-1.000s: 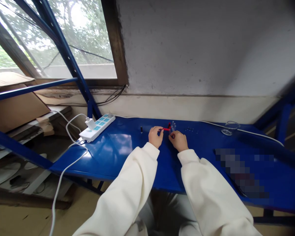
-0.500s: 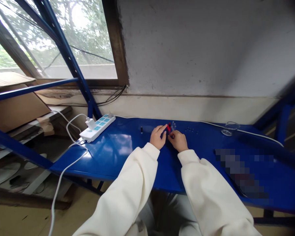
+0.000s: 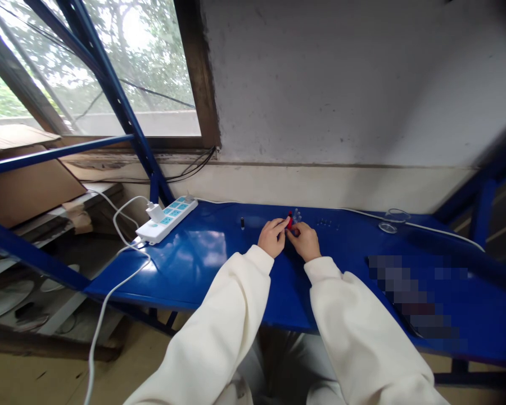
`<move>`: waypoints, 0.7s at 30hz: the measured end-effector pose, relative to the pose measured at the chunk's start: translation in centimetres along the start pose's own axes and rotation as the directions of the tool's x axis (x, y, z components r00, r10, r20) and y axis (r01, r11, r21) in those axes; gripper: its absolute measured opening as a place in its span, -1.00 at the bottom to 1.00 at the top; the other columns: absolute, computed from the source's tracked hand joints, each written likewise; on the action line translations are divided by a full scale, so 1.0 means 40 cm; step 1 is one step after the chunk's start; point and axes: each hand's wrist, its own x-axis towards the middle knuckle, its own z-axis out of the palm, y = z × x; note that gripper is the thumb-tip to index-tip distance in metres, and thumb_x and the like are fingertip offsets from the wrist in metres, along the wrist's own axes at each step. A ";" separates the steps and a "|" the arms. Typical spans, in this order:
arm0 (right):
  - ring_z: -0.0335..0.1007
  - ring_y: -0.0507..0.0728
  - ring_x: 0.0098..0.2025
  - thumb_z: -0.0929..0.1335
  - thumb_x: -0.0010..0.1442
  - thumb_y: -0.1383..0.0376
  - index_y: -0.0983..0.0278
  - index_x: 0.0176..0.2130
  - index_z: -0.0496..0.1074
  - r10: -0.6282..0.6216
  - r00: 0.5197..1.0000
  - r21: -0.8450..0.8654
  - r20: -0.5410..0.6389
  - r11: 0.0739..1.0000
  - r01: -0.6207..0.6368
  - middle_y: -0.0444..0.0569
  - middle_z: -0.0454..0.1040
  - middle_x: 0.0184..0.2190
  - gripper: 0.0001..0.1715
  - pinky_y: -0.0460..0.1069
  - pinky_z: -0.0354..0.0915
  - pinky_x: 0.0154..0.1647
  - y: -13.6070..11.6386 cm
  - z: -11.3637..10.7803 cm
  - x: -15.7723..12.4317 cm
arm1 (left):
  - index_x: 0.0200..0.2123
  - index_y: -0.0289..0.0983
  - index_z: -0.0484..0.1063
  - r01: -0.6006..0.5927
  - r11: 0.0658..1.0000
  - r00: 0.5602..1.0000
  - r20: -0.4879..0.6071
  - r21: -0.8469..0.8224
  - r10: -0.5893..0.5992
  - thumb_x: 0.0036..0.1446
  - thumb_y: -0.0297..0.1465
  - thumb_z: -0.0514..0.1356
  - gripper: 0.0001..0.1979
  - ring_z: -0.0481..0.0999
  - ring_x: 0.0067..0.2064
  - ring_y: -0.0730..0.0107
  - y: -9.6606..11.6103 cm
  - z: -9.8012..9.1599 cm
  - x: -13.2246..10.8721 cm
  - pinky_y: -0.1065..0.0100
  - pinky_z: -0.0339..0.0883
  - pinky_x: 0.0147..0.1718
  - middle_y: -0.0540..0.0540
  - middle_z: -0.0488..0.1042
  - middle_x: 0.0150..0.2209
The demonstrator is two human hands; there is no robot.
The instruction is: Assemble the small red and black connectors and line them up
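Both hands are close together over the middle of the blue table. My left hand [image 3: 272,238] is closed, its fingertips on a small red object [image 3: 290,221] with a dark part. From the right, my right hand [image 3: 305,242] has its fingers pinched at the lower end of that object; whatever else is between them is too small to tell. Just behind the fingers stand several small clear pieces [image 3: 297,215]. A small dark cylinder [image 3: 242,223] with a light lower end is upright left of my left hand. More tiny clear pieces [image 3: 325,223] lie to the right.
A white power strip [image 3: 167,220] with a plug and white cable lies at the left end of the blue table [image 3: 202,281]. At the back right is a clear round container [image 3: 388,226]. A blurred-out dark object [image 3: 413,298] lies at the right.
The fingers of my right hand have shifted slightly left, closer to my left hand and the red object. My left hand has barely moved.
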 end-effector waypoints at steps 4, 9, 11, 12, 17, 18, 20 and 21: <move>0.23 0.03 -0.42 0.23 0.07 0.20 0.30 -0.40 0.36 0.000 1.000 0.016 0.002 1.000 0.000 -0.06 0.33 -0.47 -0.78 -0.11 0.05 -0.42 0.001 -0.002 0.001 | -0.03 -0.20 0.30 0.030 0.999 0.999 -0.034 -0.013 -0.031 0.12 -0.48 -0.06 -0.64 0.33 -0.10 0.41 0.007 -0.007 0.003 0.30 0.25 -0.06 -0.11 0.36 -0.11; 0.23 0.02 -0.42 0.24 0.07 0.22 0.29 -0.36 0.38 -0.053 0.998 0.021 0.033 0.998 0.052 -0.05 0.35 -0.45 -0.78 -0.10 0.05 -0.39 0.002 -0.004 0.003 | -0.07 -0.24 0.32 0.100 0.993 0.989 -0.104 -0.063 -0.106 0.14 -0.37 -0.02 -0.70 0.36 -0.13 0.40 0.006 -0.011 0.005 0.34 0.28 -0.11 -0.14 0.35 -0.16; 0.22 0.01 -0.45 0.25 0.06 0.23 0.29 -0.38 0.38 -0.096 0.995 0.027 0.022 0.995 0.096 -0.08 0.34 -0.46 -0.81 -0.10 0.04 -0.39 0.007 -0.002 0.003 | -0.18 -0.26 0.38 0.091 0.994 0.992 -0.083 -0.067 -0.097 0.14 -0.35 -0.02 -0.75 0.37 -0.19 0.40 0.002 -0.008 0.005 0.33 0.29 -0.14 -0.12 0.37 -0.25; 0.22 0.00 -0.46 0.25 0.06 0.24 0.29 -0.39 0.39 -0.114 0.993 0.030 0.009 0.993 0.114 -0.09 0.34 -0.47 -0.82 -0.10 0.04 -0.40 0.011 -0.001 0.003 | -0.23 -0.26 0.39 0.084 0.994 0.994 -0.069 -0.066 -0.088 0.13 -0.35 -0.01 -0.77 0.37 -0.22 0.40 0.000 -0.005 0.004 0.33 0.29 -0.16 -0.11 0.37 -0.28; 0.21 0.00 -0.49 0.25 0.05 0.27 0.30 -0.42 0.39 -0.175 0.984 0.056 -0.033 0.983 0.177 -0.08 0.34 -0.51 -0.82 -0.10 0.02 -0.44 0.026 0.002 0.002 | -0.29 -0.25 0.38 0.068 0.997 0.997 -0.019 -0.024 -0.069 0.11 -0.37 0.02 -0.82 0.36 -0.28 0.41 0.000 0.000 0.003 0.32 0.29 -0.22 -0.09 0.38 -0.32; 0.21 0.01 -0.49 0.25 0.04 0.27 0.30 -0.43 0.39 -0.181 0.983 0.056 -0.031 0.982 0.182 -0.07 0.34 -0.51 -0.82 -0.10 0.02 -0.44 0.026 0.001 0.002 | -0.29 -0.25 0.37 0.070 0.997 0.997 -0.010 -0.009 -0.070 0.10 -0.37 0.02 -0.83 0.35 -0.28 0.41 0.001 0.000 0.003 0.33 0.28 -0.22 -0.09 0.38 -0.33; 0.21 0.00 -0.49 0.25 0.04 0.28 0.30 -0.45 0.39 -0.185 0.983 0.049 -0.020 0.981 0.186 -0.08 0.33 -0.51 -0.83 -0.10 0.02 -0.45 0.025 -0.001 0.002 | -0.32 -0.26 0.37 0.074 0.997 0.997 0.008 0.022 -0.075 0.09 -0.38 0.03 -0.84 0.35 -0.30 0.41 0.002 -0.001 0.005 0.33 0.27 -0.22 -0.08 0.38 -0.34; 0.21 0.00 -0.49 0.25 0.04 0.28 0.29 -0.45 0.39 -0.185 0.983 0.043 -0.014 0.982 0.185 -0.08 0.33 -0.52 -0.84 -0.10 0.01 -0.44 0.023 -0.002 0.002 | -0.34 -0.26 0.36 0.077 0.996 0.997 0.015 0.038 -0.078 0.08 -0.38 0.03 -0.85 0.34 -0.30 0.41 0.001 -0.002 0.005 0.33 0.26 -0.21 -0.07 0.39 -0.35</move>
